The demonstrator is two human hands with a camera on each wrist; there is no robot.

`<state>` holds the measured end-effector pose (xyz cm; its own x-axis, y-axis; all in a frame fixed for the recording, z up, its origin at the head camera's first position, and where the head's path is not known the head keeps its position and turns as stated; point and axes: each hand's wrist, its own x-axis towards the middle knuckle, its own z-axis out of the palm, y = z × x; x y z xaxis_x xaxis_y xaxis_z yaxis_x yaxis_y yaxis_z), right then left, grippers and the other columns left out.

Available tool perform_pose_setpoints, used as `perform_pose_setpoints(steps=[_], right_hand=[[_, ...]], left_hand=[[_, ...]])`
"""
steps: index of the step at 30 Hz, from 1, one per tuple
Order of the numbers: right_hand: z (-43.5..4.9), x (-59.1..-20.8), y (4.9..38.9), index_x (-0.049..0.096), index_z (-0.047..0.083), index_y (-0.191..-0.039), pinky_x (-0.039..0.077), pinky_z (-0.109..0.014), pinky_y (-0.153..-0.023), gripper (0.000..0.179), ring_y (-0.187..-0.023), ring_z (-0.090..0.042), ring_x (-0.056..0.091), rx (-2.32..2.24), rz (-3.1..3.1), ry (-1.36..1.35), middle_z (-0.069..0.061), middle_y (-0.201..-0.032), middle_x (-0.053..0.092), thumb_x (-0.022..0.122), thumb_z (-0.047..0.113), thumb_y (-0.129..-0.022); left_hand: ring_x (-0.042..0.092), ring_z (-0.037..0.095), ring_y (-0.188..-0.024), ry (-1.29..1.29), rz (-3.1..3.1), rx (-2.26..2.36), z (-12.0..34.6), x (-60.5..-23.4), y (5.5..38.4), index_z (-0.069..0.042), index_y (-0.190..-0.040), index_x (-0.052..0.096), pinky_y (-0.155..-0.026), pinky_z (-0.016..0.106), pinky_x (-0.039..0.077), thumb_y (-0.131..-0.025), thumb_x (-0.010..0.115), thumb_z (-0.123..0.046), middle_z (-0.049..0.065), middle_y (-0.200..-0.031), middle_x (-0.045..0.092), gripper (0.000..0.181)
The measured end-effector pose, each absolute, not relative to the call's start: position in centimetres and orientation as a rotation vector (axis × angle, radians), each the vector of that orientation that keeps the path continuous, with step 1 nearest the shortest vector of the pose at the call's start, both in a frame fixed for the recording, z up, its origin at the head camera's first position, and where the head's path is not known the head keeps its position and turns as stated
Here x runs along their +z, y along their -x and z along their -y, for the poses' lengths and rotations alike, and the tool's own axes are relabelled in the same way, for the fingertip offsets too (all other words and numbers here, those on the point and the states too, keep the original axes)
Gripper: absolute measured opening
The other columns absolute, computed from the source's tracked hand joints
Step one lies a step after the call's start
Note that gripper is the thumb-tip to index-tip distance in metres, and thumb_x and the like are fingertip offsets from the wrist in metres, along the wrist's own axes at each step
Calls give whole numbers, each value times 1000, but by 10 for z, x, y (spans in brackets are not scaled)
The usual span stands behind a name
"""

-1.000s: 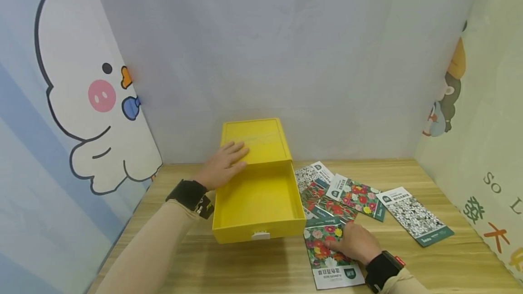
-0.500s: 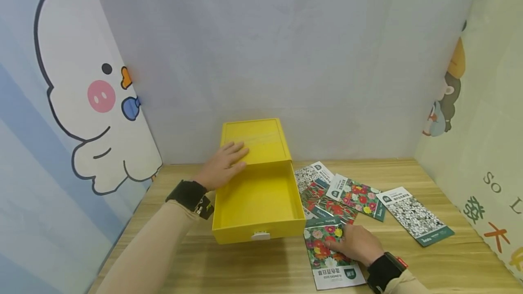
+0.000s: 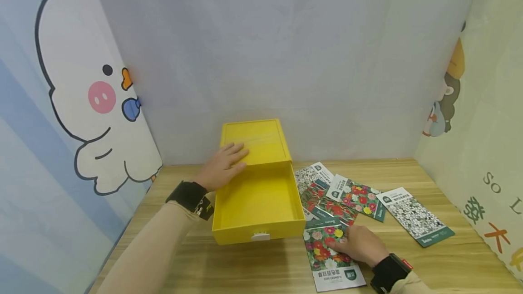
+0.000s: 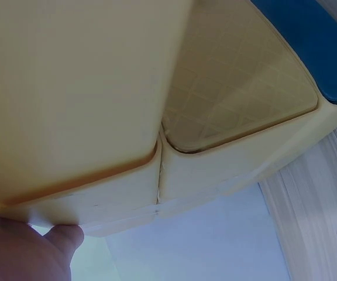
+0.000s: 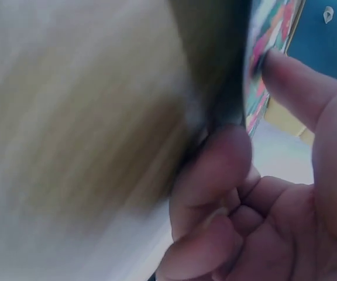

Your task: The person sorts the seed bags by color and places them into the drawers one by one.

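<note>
A yellow drawer box (image 3: 267,139) stands mid-table with its drawer (image 3: 257,198) pulled out toward me and nothing inside. My left hand (image 3: 220,167) rests on the left of its top, fingers straight; the left wrist view shows the box's side close up with part of that hand (image 4: 28,252). To the right of the drawer, my right hand (image 3: 359,244) pinches the right edge of a flower seed packet (image 3: 327,257). In the right wrist view the thumb (image 5: 303,88) lies on the printed face and the curled fingers (image 5: 215,170) are behind the edge.
Several more seed packets overlap behind the held one, among them a red-flowered packet (image 3: 337,210) and a mixed-flower packet (image 3: 361,198). A white-flowered packet (image 3: 414,217) lies apart at the right. Printed curtains (image 3: 269,58) enclose the wooden table (image 3: 245,269).
My right hand has shifted slightly right and toward me, with a very small movement of the packet. The left hand and the drawer box stay in place.
</note>
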<state>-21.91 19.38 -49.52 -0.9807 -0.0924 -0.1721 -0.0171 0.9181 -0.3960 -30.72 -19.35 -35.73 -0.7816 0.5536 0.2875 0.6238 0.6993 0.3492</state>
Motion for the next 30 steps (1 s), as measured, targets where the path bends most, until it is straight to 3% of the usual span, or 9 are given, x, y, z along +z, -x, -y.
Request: perform_pose_setpoints(steps=[10, 16, 20, 24, 30], right_hand=[[-204, -494, 220, 55, 8, -71, 32, -27, -49, 46, -55, -16, 44, -783, -2793, 101, -3, -64, 48, 72, 49, -81], [-205, -491, 217, 56, 5, -78, 29, -25, -47, 27, -51, -15, 39, -1006, -2660, 89, -3, -62, 43, 67, 27, -90], [-205, -490, 215, 55, 1, -91, 37, -26, -51, 16, -61, -16, 49, -1198, -2530, 47, -5, -73, 54, 63, 14, -91], [-204, -486, 213, 49, -3, -105, 48, -31, -61, 21, -75, -20, 62, -1342, -2409, 31, -10, -86, 65, 60, 6, -89], [-205, -478, 209, 45, -5, -112, 52, -35, -64, 30, -75, -24, 66, -1422, -2361, 65, -11, -87, 67, 58, 1, -86]], left_hand=[[16, 40, -143, 953, 2745, -629, 192, -357, 307, -4, -147, 39, -116, 56, 11, -104, 42, -30, 18, -155, 27, 51], [16, 40, -143, 956, 2743, -632, 191, -356, 307, -4, -147, 39, -115, 56, 12, -104, 43, -30, 18, -155, 27, 50], [15, 42, -143, 957, 2738, -633, 192, -357, 307, -3, -147, 38, -115, 57, 11, -103, 44, -29, 19, -154, 26, 51], [15, 43, -143, 957, 2732, -646, 192, -357, 306, -2, -147, 38, -115, 57, 11, -103, 44, -28, 20, -154, 27, 50], [16, 42, -143, 952, 2733, -635, 193, -359, 307, -3, -147, 39, -115, 56, 11, -103, 44, -29, 19, -154, 27, 51]])
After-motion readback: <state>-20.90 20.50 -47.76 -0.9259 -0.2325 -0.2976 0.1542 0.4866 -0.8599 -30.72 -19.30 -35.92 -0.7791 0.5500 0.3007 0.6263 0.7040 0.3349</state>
